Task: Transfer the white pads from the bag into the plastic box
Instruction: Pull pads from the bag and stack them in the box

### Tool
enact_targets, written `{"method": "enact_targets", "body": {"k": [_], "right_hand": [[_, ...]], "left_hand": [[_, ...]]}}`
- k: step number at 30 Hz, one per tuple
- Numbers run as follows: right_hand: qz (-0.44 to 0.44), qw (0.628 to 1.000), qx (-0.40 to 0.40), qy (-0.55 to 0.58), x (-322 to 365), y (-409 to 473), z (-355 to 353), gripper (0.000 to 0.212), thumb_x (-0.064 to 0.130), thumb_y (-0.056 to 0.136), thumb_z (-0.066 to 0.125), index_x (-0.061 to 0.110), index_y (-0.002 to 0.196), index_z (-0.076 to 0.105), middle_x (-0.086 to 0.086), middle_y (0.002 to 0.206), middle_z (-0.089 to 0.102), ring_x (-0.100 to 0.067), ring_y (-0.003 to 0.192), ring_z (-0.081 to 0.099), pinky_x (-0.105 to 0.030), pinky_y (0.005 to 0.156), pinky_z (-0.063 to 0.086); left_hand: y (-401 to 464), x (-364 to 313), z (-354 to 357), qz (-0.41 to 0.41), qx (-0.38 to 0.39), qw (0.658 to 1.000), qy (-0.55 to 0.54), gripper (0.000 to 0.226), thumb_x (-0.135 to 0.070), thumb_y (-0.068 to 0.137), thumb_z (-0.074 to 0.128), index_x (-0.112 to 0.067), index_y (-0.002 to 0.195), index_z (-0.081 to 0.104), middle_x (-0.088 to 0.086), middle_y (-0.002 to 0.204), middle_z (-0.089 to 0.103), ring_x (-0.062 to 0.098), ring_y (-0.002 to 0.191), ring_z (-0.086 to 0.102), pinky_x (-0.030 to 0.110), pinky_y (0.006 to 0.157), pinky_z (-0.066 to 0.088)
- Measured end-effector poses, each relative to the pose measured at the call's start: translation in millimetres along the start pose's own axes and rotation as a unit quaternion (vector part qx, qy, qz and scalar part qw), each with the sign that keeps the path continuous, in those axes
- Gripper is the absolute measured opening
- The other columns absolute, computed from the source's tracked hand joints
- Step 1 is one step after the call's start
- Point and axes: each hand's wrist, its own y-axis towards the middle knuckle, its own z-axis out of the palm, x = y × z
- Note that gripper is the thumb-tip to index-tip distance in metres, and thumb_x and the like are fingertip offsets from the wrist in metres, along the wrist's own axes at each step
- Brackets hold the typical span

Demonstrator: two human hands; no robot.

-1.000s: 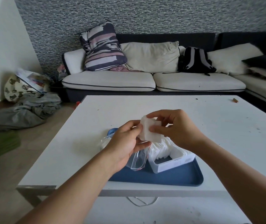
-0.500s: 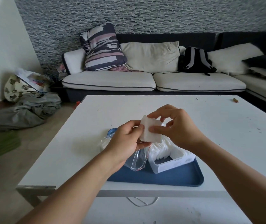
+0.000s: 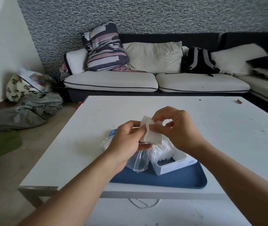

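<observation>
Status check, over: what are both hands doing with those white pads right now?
Left hand and right hand pinching small stack of white pads. Above clear plastic box, part-filled. Nothing in the way.

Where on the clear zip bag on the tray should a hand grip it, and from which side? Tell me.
Grip the clear zip bag at its near open mouth edge, coming from the left. That loose flap lies exposed on the blue tray, while the plastic box crowds its right side and the left hand covers its far part.

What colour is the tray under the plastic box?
Dark blue. The tray shows best in the head view, beneath the plastic box.
</observation>
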Motion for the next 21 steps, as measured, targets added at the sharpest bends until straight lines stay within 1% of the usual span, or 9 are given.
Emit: {"method": "enact_targets", "body": {"k": [2, 4, 7, 9, 11, 14, 16, 18, 21], "right_hand": [[-0.017, 1.0, 0.013, -0.006, 1.8, -1.0, -1.9, 0.011, 0.016, 0.08, 0.082, 0.022, 0.085, 0.074, 0.008, 0.098, 0.069, -0.01, 0.087, 0.064, -0.026, 0.07, 0.054], [-0.031, 0.999, 0.025, 0.003, 5.1, -1.3, -8.1, 0.01, 0.014, 0.083, 0.079, 0.02, 0.087, 0.073, 0.006, 0.097, 0.07, -0.011, 0.087, 0.066, -0.029, 0.073, 0.055], [-0.005, 0.992, 0.035, 0.123, 11.3, -0.1, -19.8, 0.01, 0.004, 0.084, 0.076, 0.013, 0.086, 0.073, -0.003, 0.085, 0.073, -0.018, 0.076, 0.065, -0.035, 0.071, 0.054], [0.014, 0.983, 0.048, 0.179, 13.2, -0.6, -20.4, 0.009, 0.0, 0.082, 0.075, 0.008, 0.085, 0.074, -0.005, 0.08, 0.074, -0.018, 0.074, 0.066, -0.032, 0.072, 0.055], [0.026, 0.984, 0.05, 0.167, 11.3, -1.2, -16.2, 0.008, 0.001, 0.081, 0.077, 0.007, 0.085, 0.075, -0.006, 0.08, 0.076, -0.016, 0.073, 0.068, -0.029, 0.072, 0.058], [0.035, 0.991, 0.042, 0.123, 6.4, -0.4, -12.6, 0.011, 0.004, 0.079, 0.08, 0.004, 0.089, 0.076, -0.009, 0.083, 0.077, -0.016, 0.074, 0.069, -0.035, 0.076, 0.061], [0.036, 0.992, 0.038, 0.111, 4.9, 0.7, -13.6, 0.016, 0.004, 0.077, 0.081, 0.004, 0.092, 0.076, -0.008, 0.084, 0.077, -0.016, 0.076, 0.07, -0.034, 0.078, 0.061], [0.028, 0.994, 0.043, 0.098, 4.6, 1.2, -14.6, 0.017, 0.005, 0.076, 0.082, 0.006, 0.093, 0.078, -0.006, 0.084, 0.077, -0.015, 0.076, 0.071, -0.032, 0.077, 0.062], [0.016, 0.996, 0.046, 0.075, 5.5, 0.5, -14.6, 0.011, 0.006, 0.077, 0.083, 0.009, 0.087, 0.079, -0.003, 0.079, 0.077, -0.011, 0.071, 0.068, -0.027, 0.073, 0.059]], "left_hand": [[0.1, -0.2, 0.7, -0.012, -0.008, 1.0, -0.019, 0.018, -0.017, 0.1, 0.06, -0.006, 0.111, 0.068, 0.011, 0.1, 0.075, 0.023, 0.088, 0.076, 0.03, 0.069, 0.062], [0.7, -0.7, 1.8, -0.024, -0.023, 0.999, -0.028, 0.017, -0.017, 0.101, 0.06, -0.005, 0.111, 0.068, 0.014, 0.103, 0.075, 0.027, 0.089, 0.076, 0.028, 0.066, 0.061], [1.0, -2.1, 1.5, -0.024, -0.026, 0.999, -0.018, 0.016, -0.002, 0.101, 0.053, -0.003, 0.11, 0.066, 0.016, 0.102, 0.074, 0.031, 0.089, 0.076, 0.028, 0.065, 0.062], [-0.1, -3.3, 0.9, -0.019, -0.019, 1.0, -0.002, 0.028, 0.011, 0.096, 0.045, -0.003, 0.11, 0.065, 0.014, 0.097, 0.074, 0.029, 0.087, 0.075, 0.029, 0.065, 0.062], [-1.4, -2.7, 1.4, -0.016, -0.006, 1.0, 0.01, 0.03, 0.011, 0.096, 0.043, -0.003, 0.113, 0.064, 0.013, 0.099, 0.074, 0.027, 0.089, 0.074, 0.031, 0.067, 0.063], [-2.4, -0.3, 3.0, -0.008, 0.013, 1.0, 0.015, 0.023, 0.004, 0.101, 0.047, -0.004, 0.113, 0.064, 0.012, 0.099, 0.075, 0.028, 0.095, 0.073, 0.034, 0.072, 0.063], [-2.0, 1.2, 3.0, -0.001, 0.012, 1.0, 0.026, 0.021, 0.001, 0.102, 0.047, -0.006, 0.112, 0.065, 0.011, 0.098, 0.076, 0.03, 0.099, 0.073, 0.036, 0.075, 0.063], [-1.8, 1.6, 2.2, 0.008, 0.014, 0.999, 0.042, 0.021, -0.001, 0.102, 0.048, -0.009, 0.11, 0.065, 0.011, 0.098, 0.076, 0.03, 0.099, 0.073, 0.038, 0.077, 0.063], [-1.6, 2.0, 0.7, 0.025, 0.016, 0.997, 0.072, 0.019, -0.005, 0.103, 0.049, -0.012, 0.11, 0.066, 0.012, 0.097, 0.077, 0.027, 0.094, 0.075, 0.041, 0.079, 0.063]]}}
